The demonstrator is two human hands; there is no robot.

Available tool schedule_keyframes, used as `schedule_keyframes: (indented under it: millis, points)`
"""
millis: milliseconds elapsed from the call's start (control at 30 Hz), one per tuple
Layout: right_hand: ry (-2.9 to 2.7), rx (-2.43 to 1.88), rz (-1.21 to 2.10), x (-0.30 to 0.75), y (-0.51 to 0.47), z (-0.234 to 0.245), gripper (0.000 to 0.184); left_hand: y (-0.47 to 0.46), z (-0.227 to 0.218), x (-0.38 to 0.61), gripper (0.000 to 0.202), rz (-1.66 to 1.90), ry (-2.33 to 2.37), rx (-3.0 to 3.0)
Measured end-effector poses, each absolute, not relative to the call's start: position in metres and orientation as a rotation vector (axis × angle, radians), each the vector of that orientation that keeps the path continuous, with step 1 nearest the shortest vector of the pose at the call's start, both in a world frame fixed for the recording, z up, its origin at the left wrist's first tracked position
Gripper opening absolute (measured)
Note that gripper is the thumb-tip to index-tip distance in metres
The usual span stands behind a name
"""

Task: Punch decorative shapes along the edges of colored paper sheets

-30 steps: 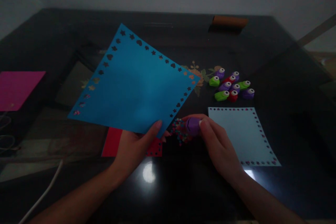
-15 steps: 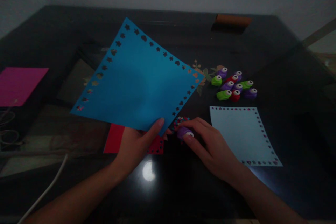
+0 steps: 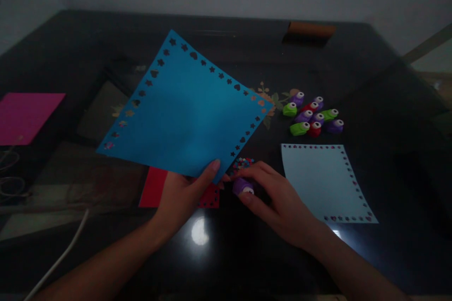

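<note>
My left hand (image 3: 192, 193) pinches a blue sheet of paper (image 3: 187, 113) near its lowest corner, thumb on top and fingers beneath. Punched stars, hearts and other shapes run along three of its edges. A purple craft punch (image 3: 241, 186) is between the thumb and fingers of my right hand (image 3: 278, 197), just above the dark table. Small coloured paper cut-outs (image 3: 243, 163) lie in a pile beyond that punch. Under the blue paper and my left hand, a red sheet (image 3: 151, 190) is partly hidden; punched holes show along its edge.
Several purple, green and red punches (image 3: 312, 116) stand in a cluster at the right. Nearer lies a pale blue sheet (image 3: 316, 181) with punched edges. A pink sheet (image 3: 30, 117) is at the far left, a white cable (image 3: 67, 254) below it, and a brown roll (image 3: 311, 29) at the back.
My right hand and the purple punch have shifted slightly left and towards me. The blue paper stays in my left hand in nearly the same position.
</note>
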State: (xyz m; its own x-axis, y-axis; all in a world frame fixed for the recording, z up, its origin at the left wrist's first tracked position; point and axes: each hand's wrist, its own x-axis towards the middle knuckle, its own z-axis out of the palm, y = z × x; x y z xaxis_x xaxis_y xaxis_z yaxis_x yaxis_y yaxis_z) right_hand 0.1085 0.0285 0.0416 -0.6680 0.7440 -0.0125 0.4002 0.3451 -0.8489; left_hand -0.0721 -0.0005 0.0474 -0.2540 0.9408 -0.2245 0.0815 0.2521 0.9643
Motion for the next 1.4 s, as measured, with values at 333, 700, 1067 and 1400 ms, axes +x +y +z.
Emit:
schedule_keyframes:
  millis: [333, 700, 1067, 1400]
  points:
    - [-2.335, -1.11, 1.15, 0.108, 0.031, 0.04, 0.03, -0.001, 0.042, -0.073, 0.016, 1.176, 1.532, 0.96]
    - [-2.059, -1.186, 1.252, 0.11, 0.031, 0.038, 0.025, -0.001, 0.042, -0.074, 0.015, 1.155, 1.561, 1.008]
    - [-1.51, -1.085, 1.615, 0.11, 0.04, 0.041, 0.034, 0.002, 0.036, -0.077, 0.021, 1.128, 1.686, 1.11]
    - [-1.439, -1.153, 1.387, 0.112, 0.044, 0.034, 0.031, 0.003, 0.027, -0.08, 0.031, 1.201, 1.8, 1.216]
